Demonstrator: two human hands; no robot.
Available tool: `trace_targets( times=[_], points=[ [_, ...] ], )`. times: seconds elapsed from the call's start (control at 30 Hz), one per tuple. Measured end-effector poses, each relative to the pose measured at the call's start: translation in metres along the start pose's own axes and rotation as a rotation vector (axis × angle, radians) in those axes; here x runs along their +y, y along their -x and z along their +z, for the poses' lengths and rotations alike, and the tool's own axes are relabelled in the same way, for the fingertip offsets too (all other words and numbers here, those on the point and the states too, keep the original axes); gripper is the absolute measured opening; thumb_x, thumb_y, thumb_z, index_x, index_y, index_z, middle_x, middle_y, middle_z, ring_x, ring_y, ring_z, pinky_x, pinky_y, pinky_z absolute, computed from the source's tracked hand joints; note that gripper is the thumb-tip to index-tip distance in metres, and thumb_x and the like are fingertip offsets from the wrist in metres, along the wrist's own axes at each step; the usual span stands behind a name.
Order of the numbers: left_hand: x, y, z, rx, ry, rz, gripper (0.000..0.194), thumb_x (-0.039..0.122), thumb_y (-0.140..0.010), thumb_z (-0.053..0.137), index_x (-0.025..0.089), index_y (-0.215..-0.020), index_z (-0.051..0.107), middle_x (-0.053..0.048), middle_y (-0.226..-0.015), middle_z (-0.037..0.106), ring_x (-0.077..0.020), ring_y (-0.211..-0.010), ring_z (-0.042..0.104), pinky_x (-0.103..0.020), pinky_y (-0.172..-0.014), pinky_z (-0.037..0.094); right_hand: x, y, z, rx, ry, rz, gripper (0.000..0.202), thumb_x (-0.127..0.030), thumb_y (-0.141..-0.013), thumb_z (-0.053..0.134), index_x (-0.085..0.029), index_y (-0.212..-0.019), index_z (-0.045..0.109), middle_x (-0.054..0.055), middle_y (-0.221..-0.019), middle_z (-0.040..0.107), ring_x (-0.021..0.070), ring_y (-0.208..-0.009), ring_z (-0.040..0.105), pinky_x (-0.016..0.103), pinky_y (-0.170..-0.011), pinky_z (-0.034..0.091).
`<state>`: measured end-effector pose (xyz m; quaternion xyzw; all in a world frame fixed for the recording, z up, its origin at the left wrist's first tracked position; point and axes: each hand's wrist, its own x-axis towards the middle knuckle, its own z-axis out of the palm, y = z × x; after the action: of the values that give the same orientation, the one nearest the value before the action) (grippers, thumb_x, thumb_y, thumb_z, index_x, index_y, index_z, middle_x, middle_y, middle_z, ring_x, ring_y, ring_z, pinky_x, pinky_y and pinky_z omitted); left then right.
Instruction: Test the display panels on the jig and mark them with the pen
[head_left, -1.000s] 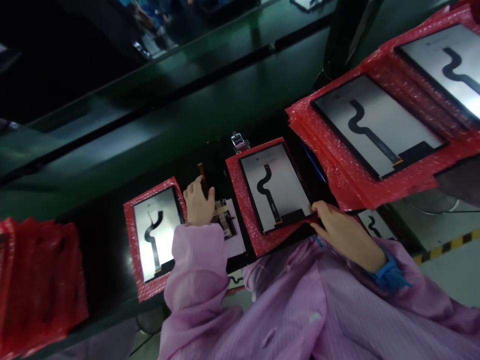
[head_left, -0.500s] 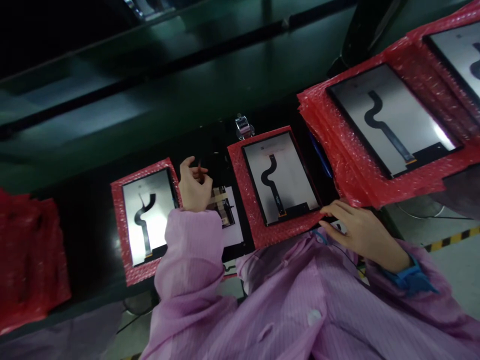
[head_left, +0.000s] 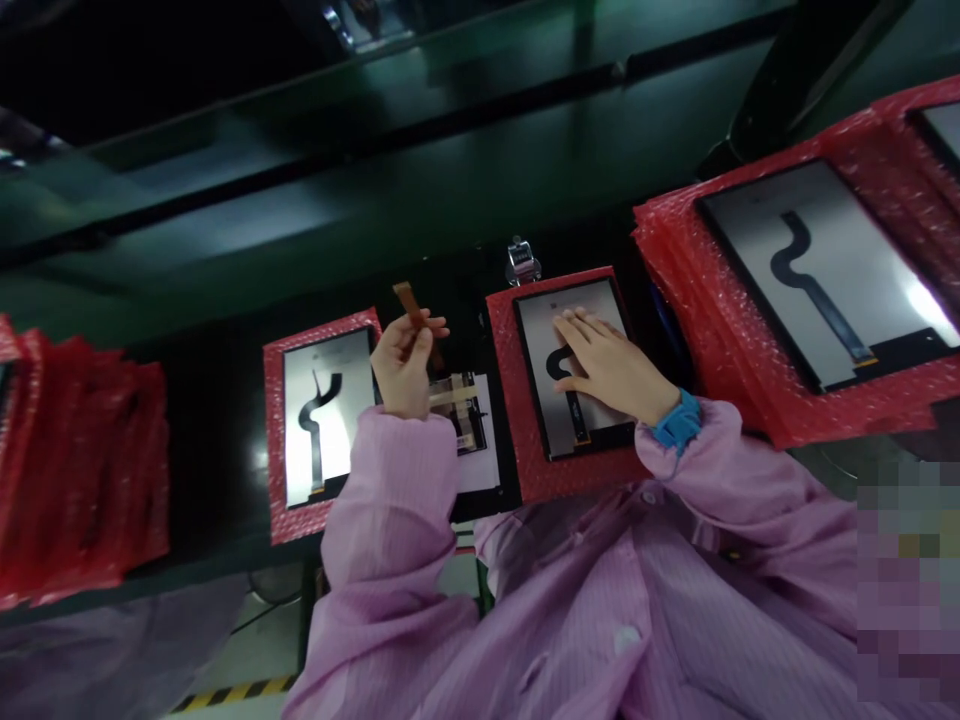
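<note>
My left hand (head_left: 406, 368) pinches an orange-brown flex cable (head_left: 407, 302) between thumb and fingers. One end points up and away; a darker part shows below the fingers. My right hand (head_left: 611, 368) lies with fingers outstretched on the silvery back of a display panel (head_left: 547, 410). It covers part of that panel's curved black ribbon (head_left: 575, 412). The panel rests on a red bubble-wrap sheet (head_left: 504, 380). Left of it, beside my left forearm, a small dark part with tan tape (head_left: 466, 415) lies on a white sheet (head_left: 480, 475).
Another panel (head_left: 300, 380) on red bubble wrap is to the left. A stack of red bubble-wrap bags (head_left: 112, 450) stands at the far left. More red bags (head_left: 675, 260) carry another panel (head_left: 840, 260) on the right. A metal tally counter (head_left: 523, 262) stands behind the middle panel.
My right hand has moved from the bubble wrap's near right corner onto the middle panel. My left hand has raised the flex cable into clearer sight. The camera view has shifted.
</note>
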<state>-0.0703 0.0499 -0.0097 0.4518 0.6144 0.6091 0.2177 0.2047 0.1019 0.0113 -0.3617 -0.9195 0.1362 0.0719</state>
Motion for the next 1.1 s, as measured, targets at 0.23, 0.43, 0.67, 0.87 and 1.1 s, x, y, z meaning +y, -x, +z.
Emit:
trace_targets(
  times=[0.23,0.43,0.67,0.87,1.1],
  points=[
    [0.015,0.003,0.003,-0.014,-0.019,0.037,0.025,0.042,-0.094,0.062,0.018,-0.092,0.069,-0.003,-0.079,0.076,-0.0129,-0.067,0.071,-0.027,-0.070,0.057,-0.008,0.005,0.001,0.080,-0.125,0.026,0.071,-0.024,-0.085,0.076,-0.010,-0.147,0.043,0.019,-0.137,0.057,0.0346,-0.132,0.052,0.054,-0.113,0.045],
    [0.021,0.010,0.004,-0.136,-0.025,0.029,0.029,0.046,-0.092,0.064,0.018,-0.094,0.067,-0.004,-0.084,0.076,-0.0156,-0.074,0.073,-0.031,-0.075,0.060,-0.008,0.003,0.009,0.189,-0.567,0.006,0.068,-0.015,-0.088,0.058,-0.025,-0.151,0.036,0.013,-0.159,0.032,0.0296,-0.142,0.044,0.051,-0.109,0.051],
    [0.015,0.016,0.004,-0.216,-0.106,0.049,0.031,0.049,-0.093,0.061,0.019,-0.098,0.069,-0.002,-0.075,0.073,-0.0150,-0.068,0.069,-0.029,-0.069,0.057,-0.025,-0.004,0.006,0.252,-0.607,0.164,0.089,-0.014,-0.091,0.045,-0.028,-0.161,-0.009,0.014,-0.170,0.000,0.0336,-0.148,0.036,0.047,-0.096,0.058],
    [0.017,0.015,0.001,-0.273,-0.205,0.248,0.023,0.038,-0.096,0.053,0.021,-0.084,0.065,-0.002,-0.076,0.073,-0.0186,-0.076,0.068,-0.050,-0.108,0.045,-0.030,-0.020,0.007,0.099,-0.665,-0.080,0.037,-0.030,-0.105,0.032,-0.017,-0.134,0.051,0.010,-0.130,0.064,0.0221,-0.121,0.061,0.043,-0.105,0.050],
    [0.028,0.011,-0.001,-0.502,-0.453,0.409,0.023,0.029,-0.092,0.046,0.024,-0.073,0.058,-0.002,-0.071,0.066,-0.0223,-0.074,0.057,-0.050,-0.094,0.041,-0.026,-0.020,0.012,0.166,-0.784,-0.206,0.034,-0.032,-0.106,0.030,-0.018,-0.090,0.057,0.008,-0.107,0.069,0.0196,-0.107,0.061,0.040,-0.099,0.046]
  ],
)
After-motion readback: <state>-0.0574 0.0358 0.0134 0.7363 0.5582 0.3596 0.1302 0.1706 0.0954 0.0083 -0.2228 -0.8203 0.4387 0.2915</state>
